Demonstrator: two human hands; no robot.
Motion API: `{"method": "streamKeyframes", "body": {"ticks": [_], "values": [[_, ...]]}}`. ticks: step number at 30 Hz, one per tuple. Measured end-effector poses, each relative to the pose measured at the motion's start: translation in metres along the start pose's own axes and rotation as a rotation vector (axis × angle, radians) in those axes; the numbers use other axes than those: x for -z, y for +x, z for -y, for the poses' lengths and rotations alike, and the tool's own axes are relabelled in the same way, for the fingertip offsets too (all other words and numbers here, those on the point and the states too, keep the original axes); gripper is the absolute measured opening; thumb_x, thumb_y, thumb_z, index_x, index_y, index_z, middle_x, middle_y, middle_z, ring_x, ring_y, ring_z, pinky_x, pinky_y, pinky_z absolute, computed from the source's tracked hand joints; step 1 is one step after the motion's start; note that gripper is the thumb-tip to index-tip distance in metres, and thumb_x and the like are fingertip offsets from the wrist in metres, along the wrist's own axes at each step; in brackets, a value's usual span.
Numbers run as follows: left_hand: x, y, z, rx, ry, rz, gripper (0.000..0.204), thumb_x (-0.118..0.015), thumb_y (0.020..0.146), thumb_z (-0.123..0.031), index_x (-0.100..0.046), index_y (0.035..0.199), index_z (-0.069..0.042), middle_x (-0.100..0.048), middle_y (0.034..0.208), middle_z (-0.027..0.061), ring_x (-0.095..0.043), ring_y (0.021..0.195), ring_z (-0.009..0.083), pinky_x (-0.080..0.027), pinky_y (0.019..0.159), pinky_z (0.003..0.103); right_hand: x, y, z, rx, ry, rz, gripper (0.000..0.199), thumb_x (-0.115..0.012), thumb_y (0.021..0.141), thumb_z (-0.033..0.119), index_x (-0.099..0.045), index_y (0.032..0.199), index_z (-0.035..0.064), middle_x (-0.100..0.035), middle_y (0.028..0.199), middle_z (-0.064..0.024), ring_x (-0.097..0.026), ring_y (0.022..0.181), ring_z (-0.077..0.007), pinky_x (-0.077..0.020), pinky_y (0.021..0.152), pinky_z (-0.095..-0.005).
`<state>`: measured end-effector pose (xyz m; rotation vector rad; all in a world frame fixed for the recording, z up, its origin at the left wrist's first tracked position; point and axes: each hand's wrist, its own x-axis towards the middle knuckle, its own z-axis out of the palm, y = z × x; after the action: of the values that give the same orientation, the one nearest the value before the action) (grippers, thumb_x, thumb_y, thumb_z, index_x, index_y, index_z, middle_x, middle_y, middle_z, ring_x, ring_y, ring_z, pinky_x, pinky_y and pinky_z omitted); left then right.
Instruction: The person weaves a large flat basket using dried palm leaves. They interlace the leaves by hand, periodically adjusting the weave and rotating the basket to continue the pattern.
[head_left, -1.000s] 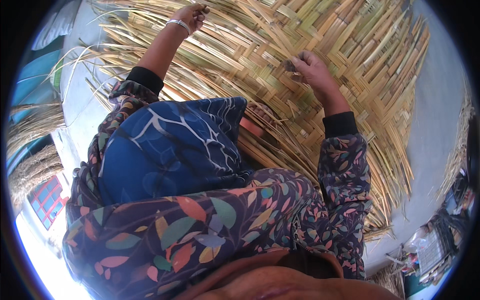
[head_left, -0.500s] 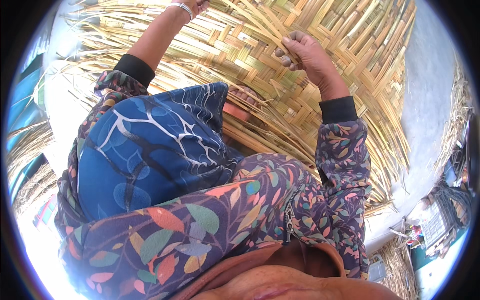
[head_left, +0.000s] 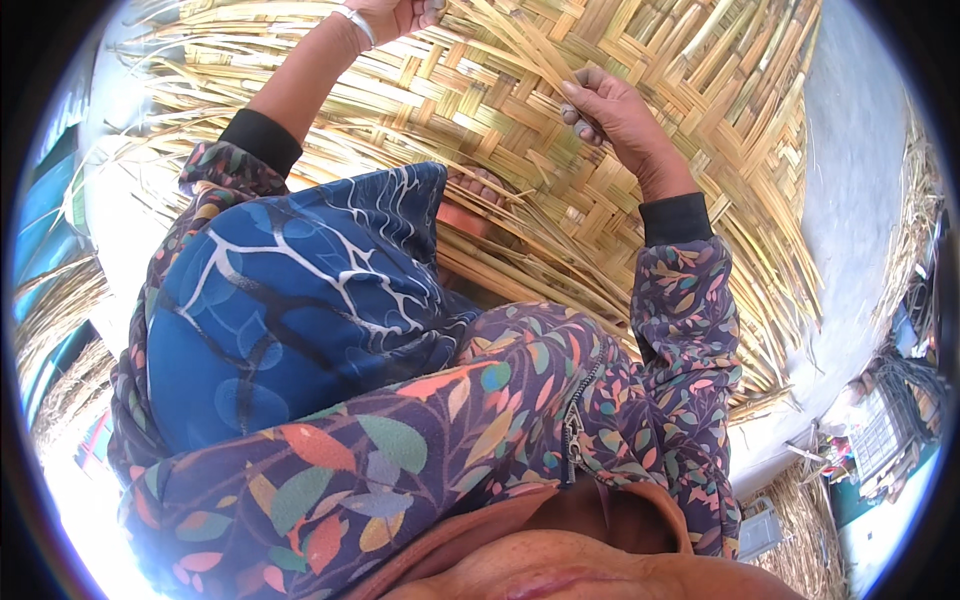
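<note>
A large woven mat (head_left: 700, 130) of flat yellow reed strips lies on the ground ahead of me. My right hand (head_left: 610, 110) is over its middle, fingers pinched on a loose reed strip (head_left: 520, 55) that runs up and to the left. My left hand (head_left: 395, 15) reaches to the mat's far part at the top edge of the view, with a bangle on the wrist; its fingers close on strips there, partly cut off by the rim. My bare foot (head_left: 475, 200) rests on the mat under my blue-clad knee (head_left: 290, 300).
Loose unwoven strip ends (head_left: 150, 110) stick out at the mat's left side. Grey ground (head_left: 850, 180) borders the mat on the right. Bundles of dry reed (head_left: 55, 300) lie at the left, and clutter with a crate (head_left: 880, 430) sits at the lower right.
Both hands have moved up and farther away across the mat. The right hand has lifted from the weave with a strip pinched in its fingers.
</note>
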<state>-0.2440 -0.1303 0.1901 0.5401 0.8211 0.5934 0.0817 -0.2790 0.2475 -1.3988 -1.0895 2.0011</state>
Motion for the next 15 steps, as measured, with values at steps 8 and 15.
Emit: {"method": "streamKeyframes", "body": {"ticks": [8,15], "values": [[-0.037,-0.006,0.006,-0.187,0.389,-0.235,0.012,-0.065,0.092,-0.014,-0.065,0.101,-0.006,-0.067,0.084,0.0049,-0.067,0.076,0.0146,-0.058,0.068,0.030,0.009,-0.002,-0.023,-0.071,-0.106,-0.047,0.034,-0.062,0.096,0.032,-0.060,0.112,0.0021,-0.065,0.081,-0.0005,-0.059,0.065,-0.0053,-0.0469,0.057,-0.0201],[-0.038,0.008,0.042,-0.455,0.794,-0.169,0.026,-0.067,0.092,-0.024,-0.067,0.107,-0.002,-0.070,0.088,0.0071,-0.069,0.084,0.0207,-0.057,0.073,0.032,0.041,0.012,-0.019,0.116,-0.472,-0.278,0.037,-0.060,0.094,0.029,-0.062,0.116,-0.0004,-0.070,0.080,-0.0073,-0.064,0.064,-0.0117,-0.0515,0.061,-0.0273]]}}
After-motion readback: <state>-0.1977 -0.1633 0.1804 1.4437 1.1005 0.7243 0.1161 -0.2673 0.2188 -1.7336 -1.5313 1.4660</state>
